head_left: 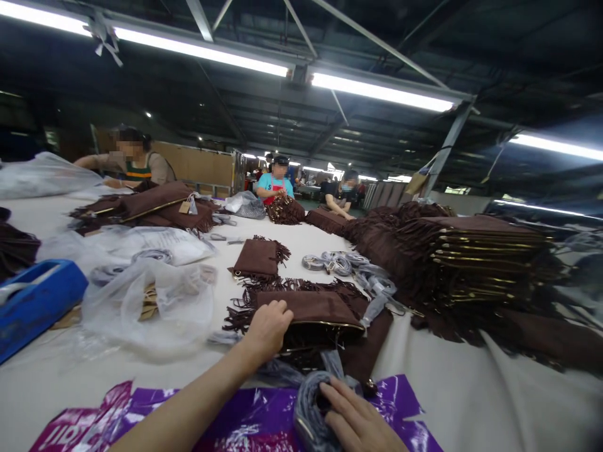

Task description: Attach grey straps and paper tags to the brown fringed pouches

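My left hand (267, 328) is closed on the near edge of a brown fringed bag (313, 306), beside its gold zipper. The bag's mouth gapes a little toward me, and another brown piece lies partly under it. My right hand (355, 417) rests around a coiled grey strap (308, 402) that looks wrapped in clear plastic; the fingers lie over its right side and the thumb is hidden. Beneath the coil spreads a shiny purple plastic sheet (254, 408). A smaller brown fringed pouch (257, 258) lies farther up the table, next to several wrapped straps (336, 262).
Zippered brown bags (485, 251) are stacked high at right, beside piled fringe. At left are a blue tape dispenser (47, 301), a clear plastic bag (188, 307) and more brown bags (136, 207). Several co-workers, one in a blue shirt (264, 182), work across the table.
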A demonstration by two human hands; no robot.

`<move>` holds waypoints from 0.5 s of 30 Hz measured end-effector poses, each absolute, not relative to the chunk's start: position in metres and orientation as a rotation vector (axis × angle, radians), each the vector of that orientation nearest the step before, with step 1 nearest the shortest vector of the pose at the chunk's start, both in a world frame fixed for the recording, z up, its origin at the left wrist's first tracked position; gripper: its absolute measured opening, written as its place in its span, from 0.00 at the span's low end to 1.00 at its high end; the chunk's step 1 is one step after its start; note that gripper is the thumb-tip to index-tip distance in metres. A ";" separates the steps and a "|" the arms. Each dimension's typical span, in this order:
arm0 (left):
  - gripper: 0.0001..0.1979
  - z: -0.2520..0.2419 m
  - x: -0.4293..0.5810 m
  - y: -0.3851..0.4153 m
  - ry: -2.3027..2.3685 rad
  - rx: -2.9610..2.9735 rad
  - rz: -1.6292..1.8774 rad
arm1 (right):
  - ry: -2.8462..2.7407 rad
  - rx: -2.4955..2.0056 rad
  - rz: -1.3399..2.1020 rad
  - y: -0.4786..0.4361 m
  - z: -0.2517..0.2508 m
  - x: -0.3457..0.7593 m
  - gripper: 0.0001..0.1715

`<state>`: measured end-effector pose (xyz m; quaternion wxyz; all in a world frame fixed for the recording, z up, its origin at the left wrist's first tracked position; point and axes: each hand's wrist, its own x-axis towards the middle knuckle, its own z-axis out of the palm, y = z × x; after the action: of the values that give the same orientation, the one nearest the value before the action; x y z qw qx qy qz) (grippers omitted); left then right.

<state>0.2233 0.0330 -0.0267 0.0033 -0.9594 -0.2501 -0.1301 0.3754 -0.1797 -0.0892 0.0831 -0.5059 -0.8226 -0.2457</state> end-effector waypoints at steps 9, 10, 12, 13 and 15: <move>0.10 -0.011 0.220 0.047 -0.847 -3.154 -0.727 | -2.055 -1.936 -0.190 -0.147 -0.026 0.362 0.14; 0.10 -0.010 0.221 0.045 -0.823 -3.166 -0.747 | -2.018 -2.011 -0.193 -0.132 -0.022 0.359 0.12; 0.11 -0.011 0.222 0.040 -0.788 -3.177 -0.780 | -1.967 -2.182 -0.235 -0.097 -0.024 0.353 0.12; 0.11 -0.013 0.222 0.037 -0.773 -3.179 -0.784 | -1.952 -2.280 -0.224 -0.079 -0.028 0.348 0.14; 0.11 -0.019 0.222 0.034 -0.757 -3.189 -0.751 | -1.954 -2.305 -0.186 -0.048 -0.038 0.340 0.19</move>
<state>0.2222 0.0337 -0.0192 -0.1102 -0.9426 -0.2237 -0.2220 0.3404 -0.0484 -0.0382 0.0571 -0.7601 -0.6444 -0.0613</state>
